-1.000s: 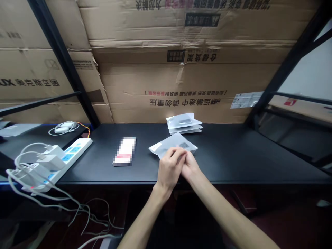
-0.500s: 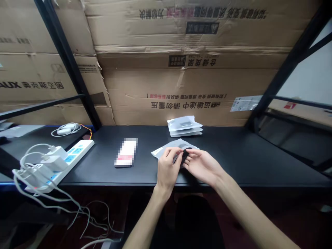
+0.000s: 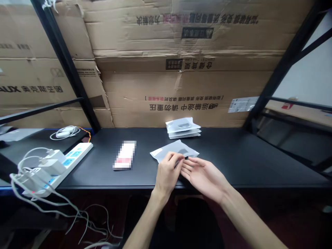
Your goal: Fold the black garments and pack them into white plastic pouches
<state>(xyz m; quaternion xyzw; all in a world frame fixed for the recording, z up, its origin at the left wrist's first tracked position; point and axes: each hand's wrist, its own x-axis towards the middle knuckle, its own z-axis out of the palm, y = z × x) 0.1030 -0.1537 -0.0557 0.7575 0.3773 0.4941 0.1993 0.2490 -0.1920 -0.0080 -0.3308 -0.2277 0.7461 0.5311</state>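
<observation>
Bag (image 3: pixel 163 151) is laid on the tabletop (image 3: pixel 246 160), partly covered from view by the left hand (image 3: pixel 166 173), whose fingertips are drawn together on a small black piece (image 3: pixel 186 158), mostly hidden. The right hand (image 3: pixel 207 177) is held with palm turned up and fingers loosely extended; whether the piece is also touched by it cannot be told. Behind, more bags (image 3: pixel 181 125) are stacked near the cardboard (image 3: pixel 140 79). Leftward, a blurred item (image 3: pixel 125 155) is set down, and plugs (image 3: pixel 53 167) are seated in a power strip (image 3: pixel 84 149).
</observation>
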